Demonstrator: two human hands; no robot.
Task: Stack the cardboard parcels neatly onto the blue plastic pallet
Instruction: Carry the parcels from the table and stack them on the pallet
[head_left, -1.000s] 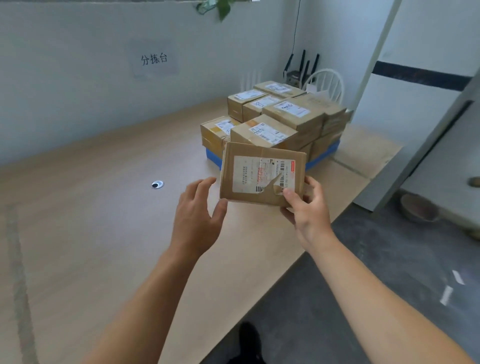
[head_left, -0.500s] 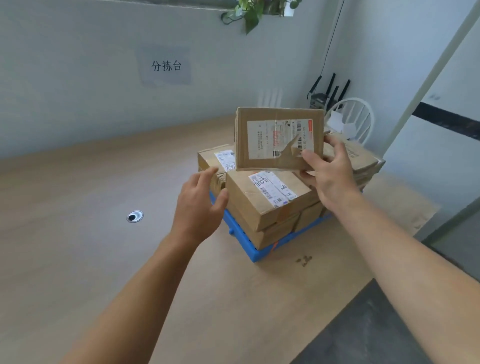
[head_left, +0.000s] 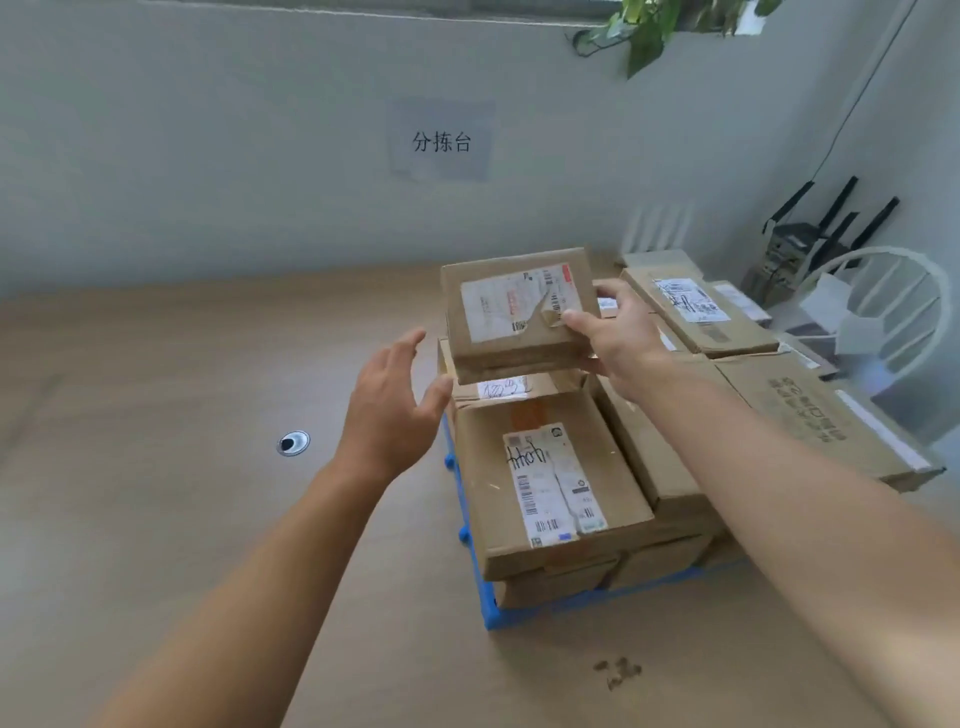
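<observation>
Head view: far left of the left hand, a smooth tan wood-grain table (head_left: 156, 519) carries a small round metal-rimmed grommet (head_left: 293, 443). The left hand (head_left: 389, 410) hovers above the tabletop, palm turned right, fingers spread and relaxed, holding nothing, near the lower left corner of the held parcel but apart from it.

Below and just right of that hand runs the ribbed blue plastic edge of the pallet (head_left: 488, 603), loaded with flat brown cardboard boxes. The nearest box (head_left: 550, 483) is rectangular, lies flat on the stack, and bears a long white label with handwriting and barcodes.

Between the hands, above the stack, sits the parcel (head_left: 519, 312): a thin, squarish cardboard box, tilted toward the camera, with a worn edge and a white label torn at its lower right. The right hand (head_left: 618, 338) pinches its right edge, thumb on the top face beside the tear, fingers underneath.

Right of that hand lie longer, taped cartons (head_left: 810, 415) with printed lettering, and beyond them a white spindle-back chair (head_left: 883, 312).
</observation>
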